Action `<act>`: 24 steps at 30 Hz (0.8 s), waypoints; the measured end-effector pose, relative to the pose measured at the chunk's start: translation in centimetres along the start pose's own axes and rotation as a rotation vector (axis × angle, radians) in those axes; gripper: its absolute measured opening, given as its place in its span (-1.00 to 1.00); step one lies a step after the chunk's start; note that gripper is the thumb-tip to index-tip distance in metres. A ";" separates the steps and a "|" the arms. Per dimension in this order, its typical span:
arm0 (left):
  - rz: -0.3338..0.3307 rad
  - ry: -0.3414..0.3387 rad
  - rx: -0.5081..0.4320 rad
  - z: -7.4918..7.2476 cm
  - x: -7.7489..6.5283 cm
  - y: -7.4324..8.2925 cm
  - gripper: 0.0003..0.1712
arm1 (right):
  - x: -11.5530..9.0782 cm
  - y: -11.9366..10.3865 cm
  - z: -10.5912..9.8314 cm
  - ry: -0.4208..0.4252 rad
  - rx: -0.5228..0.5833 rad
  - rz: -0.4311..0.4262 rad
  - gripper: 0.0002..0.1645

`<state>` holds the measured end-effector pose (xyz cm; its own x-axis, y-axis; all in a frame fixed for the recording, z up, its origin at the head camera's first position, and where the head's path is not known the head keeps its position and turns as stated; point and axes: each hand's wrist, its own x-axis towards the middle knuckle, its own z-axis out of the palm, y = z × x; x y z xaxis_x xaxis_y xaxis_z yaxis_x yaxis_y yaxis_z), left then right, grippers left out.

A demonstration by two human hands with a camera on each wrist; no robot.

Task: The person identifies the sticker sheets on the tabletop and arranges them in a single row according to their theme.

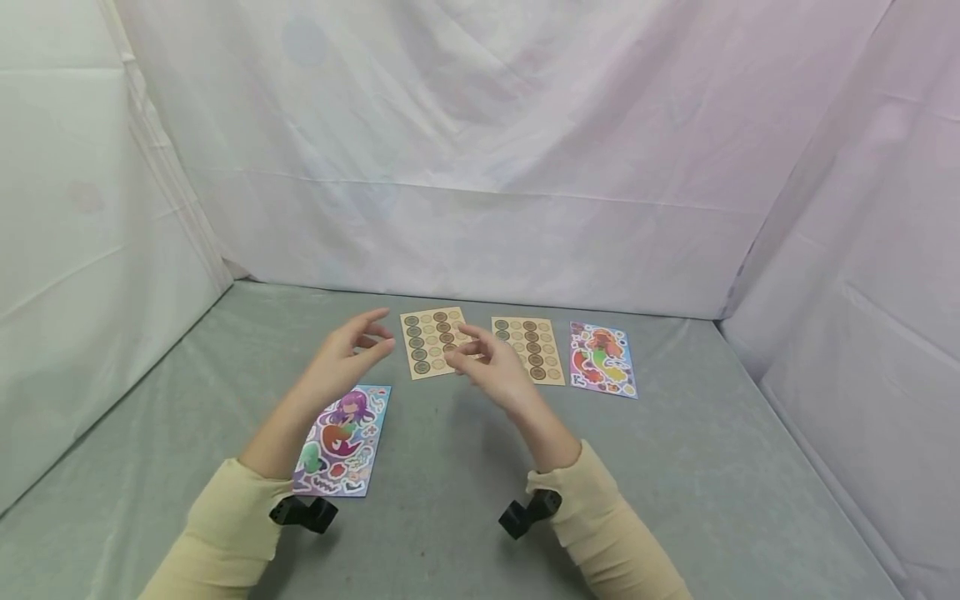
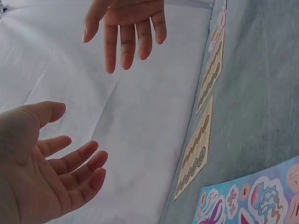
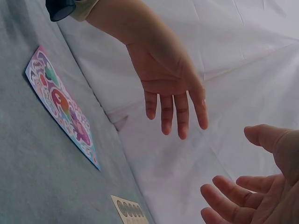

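Observation:
My left hand (image 1: 341,357) hovers above the table with its fingers loosely bent and nothing between them. Below it lies a purple and blue mermaid sticker sheet (image 1: 351,437), partly covered by the left forearm in the head view. Facing it across a gap, my right hand (image 1: 493,367) also hovers with relaxed fingers, holding nothing. In the head view it overlaps the corner of a beige sheet of round stickers (image 1: 426,346). A second such beige sheet (image 1: 534,354) lies just to the right. Both palms face each other in the wrist views.
A colourful sticker sheet with fruit-like shapes (image 1: 602,360) lies at the far right of the back row. Grey cloth (image 1: 435,525) covers the table. White fabric walls (image 1: 480,233) enclose its back and sides. Each wrist carries a black camera mount (image 1: 306,512).

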<state>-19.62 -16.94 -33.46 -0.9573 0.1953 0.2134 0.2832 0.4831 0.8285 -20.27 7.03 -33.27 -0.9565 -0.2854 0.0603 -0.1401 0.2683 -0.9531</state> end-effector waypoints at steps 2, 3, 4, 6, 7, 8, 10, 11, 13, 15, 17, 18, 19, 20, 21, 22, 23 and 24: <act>0.002 0.002 -0.017 0.4 0.2 0.1 -0.34 | 0.0 0.0 -0.4 0.004 -0.001 0.007 -0.33; 0.004 0.003 -0.024 0.5 0.3 0.2 -0.34 | 0.0 -0.1 -0.6 0.008 -0.003 0.012 -0.33; 0.008 0.006 -0.031 0.7 0.5 0.3 -0.34 | 0.0 -0.1 -0.8 0.012 -0.004 0.015 -0.33; 0.016 0.012 -0.042 1.0 0.7 0.4 -0.34 | 0.1 -0.1 -1.2 0.016 -0.005 0.016 -0.34; 0.020 0.012 -0.045 1.2 0.8 0.5 -0.34 | 0.1 -0.1 -1.4 0.018 -0.009 0.017 -0.34; 0.025 0.013 -0.052 1.3 0.9 0.6 -0.35 | 0.1 -0.1 -1.5 0.019 -0.007 0.020 -0.34; 0.030 0.012 -0.056 1.6 1.1 0.8 -0.34 | 0.0 -0.5 -1.9 0.018 -0.018 0.017 -0.34; 0.030 0.008 -0.061 1.7 1.1 0.9 -0.34 | 0.0 -0.5 -2.1 0.018 -0.022 0.012 -0.34; 0.022 -0.004 -0.078 2.0 1.3 1.2 -0.33 | 0.0 -0.4 -2.5 0.023 -0.029 0.014 -0.35; 0.016 -0.015 -0.089 2.3 1.4 1.5 -0.33 | -0.1 -0.4 -2.9 0.029 -0.037 0.011 -0.35; 0.011 -0.024 -0.105 2.6 1.5 1.8 -0.32 | 0.1 0.0 -3.4 0.040 -0.035 0.009 -0.36; 0.011 -0.028 -0.108 2.8 1.6 1.9 -0.32 | 0.1 0.0 -3.6 0.041 -0.033 0.009 -0.36; 0.016 -0.029 -0.108 2.9 1.7 2.0 -0.32 | 0.1 -0.1 -3.8 0.040 -0.028 0.005 -0.36; 0.020 -0.030 -0.109 3.1 1.8 2.1 -0.33 | 0.1 -0.1 -4.0 0.042 -0.025 0.001 -0.36; 0.021 -0.030 -0.113 3.3 1.9 2.2 -0.33 | 0.1 -0.1 -4.2 0.040 -0.018 -0.005 -0.36; 0.022 -0.026 -0.114 3.5 2.0 2.3 -0.33 | 0.1 -0.1 -4.5 0.040 -0.014 -0.007 -0.36; 0.023 -0.023 -0.116 3.6 2.2 2.3 -0.34 | 0.1 -0.1 -4.7 0.040 -0.012 -0.011 -0.36; 0.027 -0.021 -0.114 3.8 2.3 2.4 -0.34 | 0.1 -0.1 -4.9 0.040 -0.017 -0.015 -0.36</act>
<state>-20.86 -12.04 -32.93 -0.9475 0.2258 0.2264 0.2993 0.3776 0.8763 -21.61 11.45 -31.74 -0.9637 -0.2527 0.0865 -0.1583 0.2796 -0.9470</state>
